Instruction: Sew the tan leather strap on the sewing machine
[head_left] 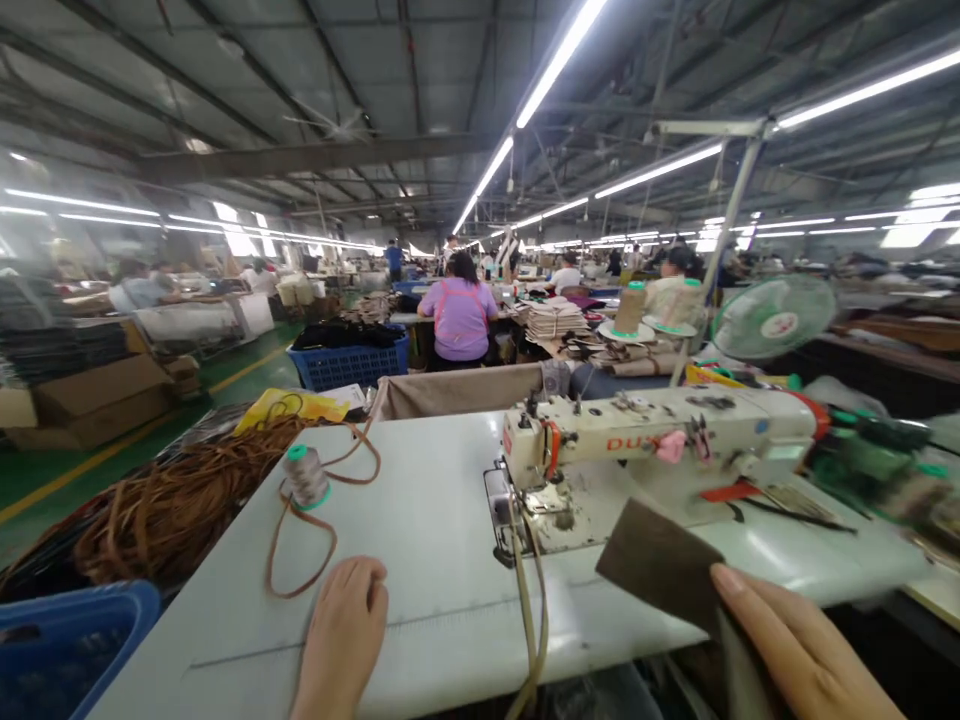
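Note:
My right hand (pixel 802 640) grips a flat dark brown panel (pixel 660 560), thumb on its near edge, in front of the sewing machine (pixel 660 440). A lighter strip of material hangs below that panel. On the white tabletop (pixel 442 520) rests my left hand (pixel 345 630), its fingers curled in and seemingly holding nothing. Just beyond it lies a loop of thin brown cord (pixel 274 560), running around a grey thread cone (pixel 306 478). Two olive straps (pixel 529 600) trail from the needle area over the table's front edge.
A heap of brown cords (pixel 187 500) lies left of the table, above a blue basket (pixel 75 640). A green fan (pixel 776 318) and thread cones (pixel 630 308) stand behind the machine. Ahead, a person in purple (pixel 461 315) sits facing away, beside a blue crate (pixel 349 360).

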